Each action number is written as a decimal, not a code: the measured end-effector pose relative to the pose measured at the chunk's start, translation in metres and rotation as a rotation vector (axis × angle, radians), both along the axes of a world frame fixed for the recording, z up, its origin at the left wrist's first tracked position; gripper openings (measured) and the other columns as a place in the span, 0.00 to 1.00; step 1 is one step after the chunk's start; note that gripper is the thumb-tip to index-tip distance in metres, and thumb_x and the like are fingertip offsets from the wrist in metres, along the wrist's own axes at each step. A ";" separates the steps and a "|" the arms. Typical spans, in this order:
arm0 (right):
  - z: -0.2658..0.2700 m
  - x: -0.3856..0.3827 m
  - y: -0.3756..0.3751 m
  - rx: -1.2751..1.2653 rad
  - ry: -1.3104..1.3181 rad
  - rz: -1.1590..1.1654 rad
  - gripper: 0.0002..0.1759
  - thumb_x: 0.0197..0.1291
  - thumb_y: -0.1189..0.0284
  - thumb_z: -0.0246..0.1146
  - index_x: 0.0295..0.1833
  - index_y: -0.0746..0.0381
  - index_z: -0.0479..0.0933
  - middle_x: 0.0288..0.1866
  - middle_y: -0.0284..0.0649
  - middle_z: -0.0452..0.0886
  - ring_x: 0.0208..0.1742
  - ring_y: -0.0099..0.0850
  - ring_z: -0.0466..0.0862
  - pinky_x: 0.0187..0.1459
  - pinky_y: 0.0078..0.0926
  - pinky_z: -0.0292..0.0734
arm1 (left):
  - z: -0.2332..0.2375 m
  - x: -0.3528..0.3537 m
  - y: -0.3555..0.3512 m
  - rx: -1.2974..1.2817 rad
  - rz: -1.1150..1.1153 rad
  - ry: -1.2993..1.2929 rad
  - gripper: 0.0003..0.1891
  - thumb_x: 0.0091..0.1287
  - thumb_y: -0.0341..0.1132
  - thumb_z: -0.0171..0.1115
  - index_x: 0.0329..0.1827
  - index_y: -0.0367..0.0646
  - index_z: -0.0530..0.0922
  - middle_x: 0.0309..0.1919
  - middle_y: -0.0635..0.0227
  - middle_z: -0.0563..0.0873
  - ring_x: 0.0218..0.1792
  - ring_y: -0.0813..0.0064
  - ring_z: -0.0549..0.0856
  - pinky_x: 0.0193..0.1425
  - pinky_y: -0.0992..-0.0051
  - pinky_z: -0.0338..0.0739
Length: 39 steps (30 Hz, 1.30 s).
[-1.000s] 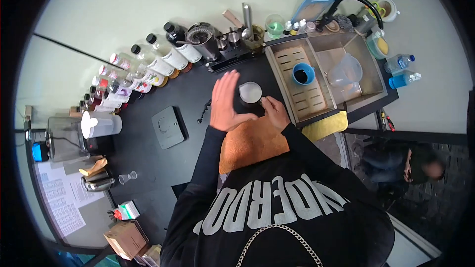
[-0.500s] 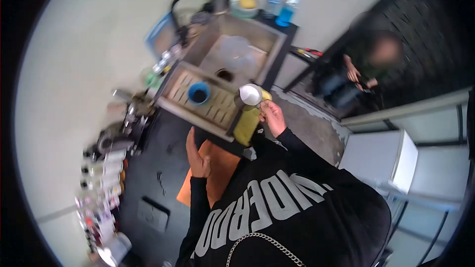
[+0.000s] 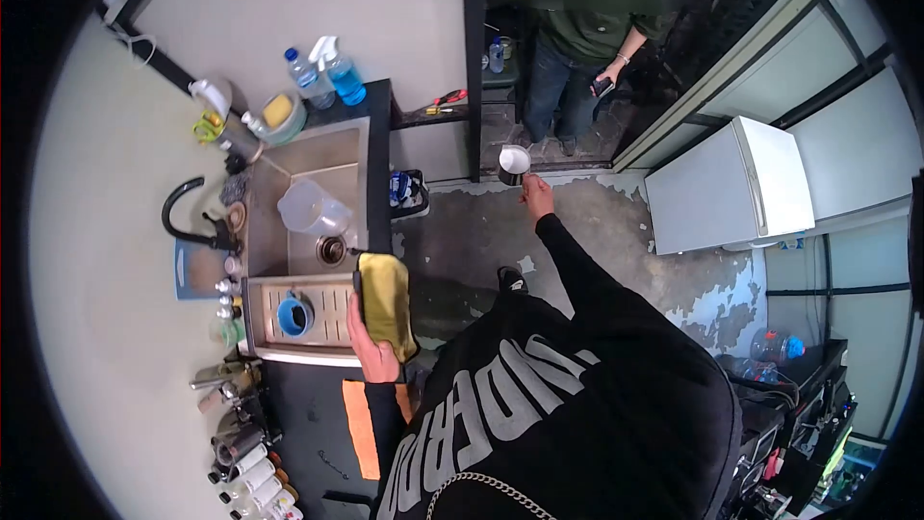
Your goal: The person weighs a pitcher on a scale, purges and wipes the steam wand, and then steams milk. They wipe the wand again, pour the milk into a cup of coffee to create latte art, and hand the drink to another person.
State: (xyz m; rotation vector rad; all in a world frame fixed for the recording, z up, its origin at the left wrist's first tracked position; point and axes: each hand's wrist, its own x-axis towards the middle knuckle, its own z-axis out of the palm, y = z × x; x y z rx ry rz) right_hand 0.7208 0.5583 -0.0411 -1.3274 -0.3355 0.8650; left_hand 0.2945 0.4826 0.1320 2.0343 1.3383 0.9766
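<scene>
My right hand [image 3: 537, 195] is stretched forward over the floor, fingers closed round the handle of a small milk pitcher [image 3: 515, 166]. Its outside looks dark and the inside shows white. At the near side of the sink, my left hand [image 3: 373, 351] has its fingers straight and lies along the edge of a yellow cloth [image 3: 387, 308] draped over the counter edge. A blue cup [image 3: 295, 314] with something dark inside stands on the slotted drain tray [image 3: 327, 339], to the left of that hand.
A clear plastic jug [image 3: 315, 208] lies in the sink [image 3: 361, 149]. Bottles, including a blue spray bottle [image 3: 345, 79], stand behind it. A person [image 3: 577, 58] holding a phone stands in the doorway. To the right is a white cabinet [image 3: 703, 183]; an orange cloth [image 3: 361, 429] lies on the black counter.
My view has turned to the right. My right hand has carried the pitcher away from the sink, out over the floor. My left hand has come up to the yellow cloth.
</scene>
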 end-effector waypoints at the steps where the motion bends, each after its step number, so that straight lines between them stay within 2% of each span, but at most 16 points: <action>1: -0.006 0.014 0.003 -0.023 0.045 -0.041 0.16 0.70 0.64 0.60 0.27 0.55 0.71 0.23 0.26 0.66 0.24 0.19 0.68 0.29 0.26 0.71 | -0.003 0.015 0.003 0.008 0.005 -0.017 0.52 0.73 0.74 0.35 0.81 0.31 0.58 0.76 0.42 0.68 0.77 0.43 0.67 0.80 0.54 0.58; 8: -0.066 0.091 0.015 -0.133 0.061 -0.066 0.15 0.69 0.63 0.60 0.27 0.54 0.72 0.23 0.25 0.67 0.24 0.18 0.67 0.28 0.25 0.70 | 0.003 0.097 0.017 0.002 0.000 0.027 0.50 0.75 0.73 0.34 0.80 0.31 0.59 0.75 0.42 0.69 0.76 0.43 0.68 0.80 0.54 0.58; 10: -0.074 0.102 0.016 -0.126 0.056 -0.045 0.15 0.69 0.63 0.61 0.27 0.54 0.73 0.23 0.25 0.67 0.24 0.18 0.68 0.28 0.25 0.69 | 0.009 0.110 0.019 -0.017 0.014 0.061 0.48 0.76 0.70 0.34 0.80 0.31 0.59 0.75 0.42 0.69 0.76 0.43 0.68 0.80 0.54 0.58; 11: -0.078 0.106 0.018 -0.129 0.063 -0.041 0.15 0.69 0.63 0.61 0.27 0.54 0.73 0.23 0.25 0.67 0.24 0.18 0.68 0.28 0.25 0.69 | 0.007 0.113 0.020 -0.005 0.012 0.066 0.45 0.77 0.66 0.36 0.80 0.31 0.59 0.75 0.42 0.69 0.76 0.44 0.68 0.80 0.55 0.58; 14: -0.081 0.114 0.023 -0.107 0.146 -0.072 0.16 0.69 0.63 0.61 0.27 0.54 0.72 0.23 0.25 0.67 0.24 0.18 0.68 0.28 0.25 0.69 | 0.010 0.124 0.024 0.003 0.022 0.057 0.45 0.77 0.65 0.38 0.80 0.31 0.59 0.75 0.43 0.70 0.76 0.44 0.68 0.80 0.55 0.58; 15: -0.082 0.117 0.024 -0.107 0.150 -0.056 0.16 0.69 0.63 0.61 0.28 0.54 0.72 0.23 0.25 0.67 0.24 0.18 0.68 0.28 0.24 0.68 | 0.011 0.128 0.025 0.008 0.020 0.054 0.40 0.76 0.57 0.40 0.79 0.30 0.60 0.75 0.43 0.70 0.76 0.44 0.68 0.80 0.55 0.58; 19: -0.084 0.122 0.027 -0.062 0.195 -0.018 0.16 0.70 0.63 0.61 0.28 0.54 0.72 0.23 0.25 0.67 0.24 0.19 0.67 0.29 0.24 0.67 | 0.013 0.135 0.028 -0.011 0.019 0.071 0.37 0.74 0.50 0.42 0.79 0.30 0.60 0.75 0.43 0.70 0.76 0.44 0.68 0.80 0.56 0.58; 21: -0.084 0.122 0.031 -0.073 0.195 -0.030 0.16 0.70 0.63 0.62 0.28 0.54 0.72 0.24 0.25 0.67 0.24 0.19 0.68 0.28 0.24 0.67 | 0.015 0.136 0.029 -0.021 0.020 0.075 0.37 0.69 0.44 0.42 0.79 0.30 0.61 0.74 0.43 0.70 0.76 0.45 0.68 0.81 0.56 0.58; 22: -0.085 0.121 0.032 -0.087 0.195 -0.044 0.16 0.71 0.62 0.62 0.28 0.54 0.72 0.24 0.25 0.67 0.24 0.19 0.68 0.28 0.24 0.67 | 0.016 0.135 0.029 -0.018 0.023 0.073 0.37 0.69 0.44 0.42 0.79 0.30 0.61 0.74 0.43 0.70 0.76 0.45 0.68 0.81 0.56 0.58; 24: -0.086 0.120 0.034 -0.097 0.173 -0.041 0.17 0.71 0.62 0.62 0.28 0.54 0.72 0.23 0.25 0.67 0.24 0.19 0.68 0.28 0.24 0.67 | 0.017 0.131 0.029 -0.026 0.024 0.068 0.38 0.75 0.52 0.41 0.79 0.30 0.61 0.74 0.43 0.70 0.76 0.45 0.68 0.81 0.56 0.58; 25: -0.087 0.120 0.035 -0.109 0.152 -0.042 0.18 0.71 0.62 0.63 0.27 0.53 0.71 0.23 0.24 0.67 0.24 0.18 0.67 0.28 0.24 0.67 | 0.016 0.128 0.029 -0.022 0.029 0.064 0.38 0.75 0.52 0.41 0.79 0.30 0.61 0.74 0.43 0.70 0.76 0.45 0.68 0.81 0.56 0.58; 27: -0.086 0.117 0.036 -0.097 0.154 -0.039 0.18 0.71 0.62 0.63 0.27 0.53 0.71 0.23 0.24 0.66 0.24 0.18 0.67 0.28 0.25 0.67 | 0.014 0.120 0.027 -0.001 0.044 0.059 0.44 0.77 0.65 0.38 0.79 0.30 0.61 0.74 0.43 0.70 0.76 0.44 0.68 0.81 0.56 0.57; 28: -0.085 0.116 0.037 -0.088 0.160 -0.040 0.18 0.71 0.62 0.63 0.27 0.53 0.71 0.23 0.24 0.66 0.24 0.18 0.67 0.27 0.25 0.67 | 0.014 0.117 0.026 0.005 0.049 0.055 0.44 0.77 0.65 0.38 0.79 0.30 0.61 0.74 0.43 0.70 0.76 0.44 0.68 0.81 0.56 0.57; 30: -0.082 0.113 0.038 -0.088 0.143 -0.048 0.18 0.71 0.62 0.62 0.26 0.53 0.71 0.22 0.24 0.66 0.23 0.18 0.67 0.27 0.25 0.67 | 0.015 0.110 0.023 -0.010 0.067 0.039 0.51 0.74 0.74 0.35 0.79 0.30 0.60 0.75 0.43 0.70 0.76 0.44 0.68 0.81 0.55 0.58; 35: -0.060 0.100 0.036 -0.035 0.123 -0.061 0.15 0.70 0.61 0.63 0.30 0.53 0.71 0.23 0.24 0.66 0.23 0.18 0.66 0.28 0.24 0.64 | 0.008 0.080 0.013 -0.008 0.077 0.017 0.51 0.75 0.73 0.35 0.79 0.30 0.60 0.75 0.42 0.69 0.76 0.44 0.68 0.80 0.55 0.58; 39: -0.004 0.075 0.025 -0.008 0.048 -0.012 0.15 0.71 0.62 0.64 0.33 0.55 0.72 0.25 0.24 0.67 0.25 0.17 0.65 0.27 0.23 0.63 | -0.014 0.025 0.006 0.001 0.202 0.018 0.42 0.79 0.61 0.44 0.79 0.30 0.60 0.75 0.42 0.69 0.76 0.43 0.68 0.80 0.55 0.59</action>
